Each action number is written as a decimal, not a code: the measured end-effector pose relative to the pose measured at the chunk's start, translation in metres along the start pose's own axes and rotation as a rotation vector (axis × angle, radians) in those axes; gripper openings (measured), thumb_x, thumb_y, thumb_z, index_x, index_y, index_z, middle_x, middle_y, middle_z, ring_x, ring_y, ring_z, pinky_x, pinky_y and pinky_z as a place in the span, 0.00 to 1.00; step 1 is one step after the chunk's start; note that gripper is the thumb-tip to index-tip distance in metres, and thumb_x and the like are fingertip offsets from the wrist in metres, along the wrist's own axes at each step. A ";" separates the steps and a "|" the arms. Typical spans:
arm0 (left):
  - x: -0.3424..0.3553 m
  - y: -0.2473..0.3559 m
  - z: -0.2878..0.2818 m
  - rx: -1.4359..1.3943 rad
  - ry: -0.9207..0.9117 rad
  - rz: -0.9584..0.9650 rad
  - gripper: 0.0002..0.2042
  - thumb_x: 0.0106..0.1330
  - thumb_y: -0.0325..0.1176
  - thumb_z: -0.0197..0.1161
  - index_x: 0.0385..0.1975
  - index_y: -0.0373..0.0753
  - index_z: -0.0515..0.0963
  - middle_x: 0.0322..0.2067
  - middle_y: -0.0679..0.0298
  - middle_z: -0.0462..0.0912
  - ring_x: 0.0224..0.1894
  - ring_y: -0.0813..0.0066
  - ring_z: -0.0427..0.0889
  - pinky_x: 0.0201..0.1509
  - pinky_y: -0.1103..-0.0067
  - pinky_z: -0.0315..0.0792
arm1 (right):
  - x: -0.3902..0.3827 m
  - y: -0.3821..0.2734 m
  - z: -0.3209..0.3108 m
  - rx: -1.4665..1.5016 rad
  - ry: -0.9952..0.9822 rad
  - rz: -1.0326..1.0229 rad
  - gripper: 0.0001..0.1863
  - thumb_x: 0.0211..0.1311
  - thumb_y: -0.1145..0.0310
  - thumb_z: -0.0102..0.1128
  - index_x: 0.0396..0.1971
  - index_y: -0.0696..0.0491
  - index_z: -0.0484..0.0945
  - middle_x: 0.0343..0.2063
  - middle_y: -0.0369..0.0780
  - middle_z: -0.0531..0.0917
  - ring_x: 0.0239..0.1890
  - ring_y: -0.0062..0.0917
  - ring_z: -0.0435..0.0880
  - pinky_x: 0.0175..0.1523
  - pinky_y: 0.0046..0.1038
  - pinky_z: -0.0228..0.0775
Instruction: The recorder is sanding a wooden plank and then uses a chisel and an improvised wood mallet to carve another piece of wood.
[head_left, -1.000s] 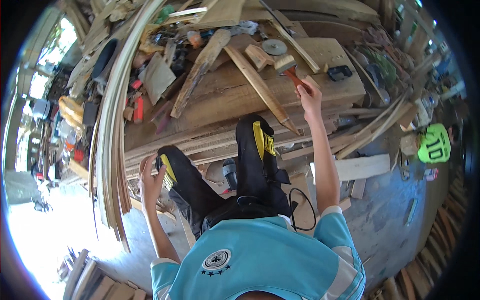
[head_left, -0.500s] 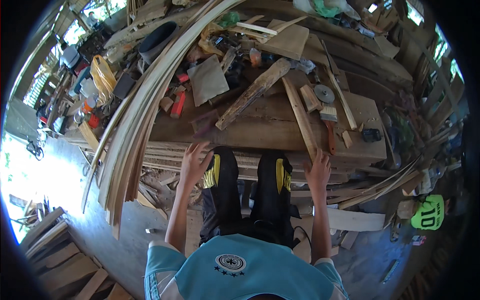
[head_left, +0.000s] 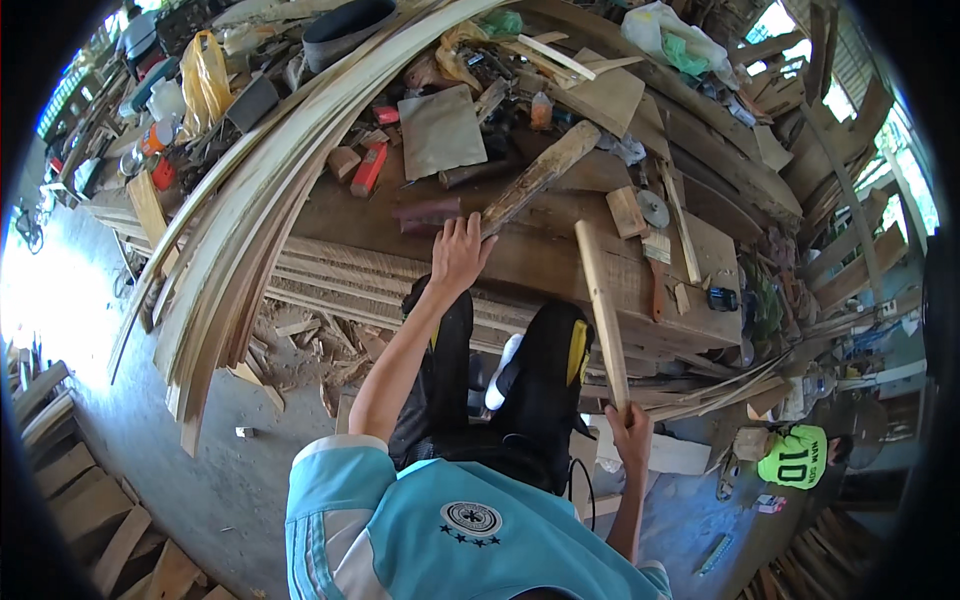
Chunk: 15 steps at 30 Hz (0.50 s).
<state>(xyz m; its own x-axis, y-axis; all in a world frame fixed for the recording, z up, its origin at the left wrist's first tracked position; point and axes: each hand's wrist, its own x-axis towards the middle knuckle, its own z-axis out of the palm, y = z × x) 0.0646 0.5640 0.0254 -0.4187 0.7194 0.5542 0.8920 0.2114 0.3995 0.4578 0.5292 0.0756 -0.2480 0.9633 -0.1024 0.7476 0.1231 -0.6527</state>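
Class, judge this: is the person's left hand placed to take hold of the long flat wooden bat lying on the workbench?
Probably yes: the left hand lies on the workbench with its fingertips right beside the bat's near end, and nothing lies between them.

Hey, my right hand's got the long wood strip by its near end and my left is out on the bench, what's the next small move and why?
Probably close the left hand on the rough wooden piece at its fingertips. The right hand already grips the long wood strip, while the left lies open and empty.

L hand open, R hand gripping
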 end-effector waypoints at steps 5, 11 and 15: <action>0.008 -0.019 -0.010 -0.618 -0.124 -0.267 0.16 0.63 0.42 0.55 0.37 0.34 0.72 0.24 0.61 0.76 0.26 0.70 0.75 0.30 0.75 0.68 | 0.006 -0.016 -0.009 -0.030 -0.057 -0.096 0.19 0.46 0.60 0.66 0.19 0.60 0.71 0.11 0.42 0.72 0.16 0.27 0.73 0.22 0.30 0.61; -0.021 -0.038 -0.046 -1.569 -0.327 -0.714 0.15 0.67 0.43 0.51 0.34 0.34 0.73 0.24 0.68 0.73 0.22 0.85 0.67 0.24 0.86 0.61 | 0.052 -0.040 -0.007 -0.199 -0.089 -0.335 0.21 0.43 0.56 0.67 0.18 0.58 0.69 0.14 0.48 0.73 0.20 0.45 0.75 0.25 0.37 0.63; -0.034 -0.042 -0.061 -1.600 -0.194 -0.707 0.15 0.68 0.40 0.50 0.36 0.33 0.72 0.26 0.64 0.73 0.25 0.84 0.68 0.26 0.85 0.62 | 0.108 -0.049 0.010 -0.224 -0.188 -0.376 0.19 0.42 0.56 0.68 0.23 0.58 0.75 0.22 0.46 0.75 0.26 0.39 0.76 0.31 0.35 0.67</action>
<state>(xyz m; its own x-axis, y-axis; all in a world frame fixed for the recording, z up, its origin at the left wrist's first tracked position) 0.0311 0.4898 0.0343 -0.4860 0.8715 -0.0662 -0.5132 -0.2233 0.8287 0.3878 0.6251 0.0892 -0.6183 0.7851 -0.0376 0.6941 0.5229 -0.4947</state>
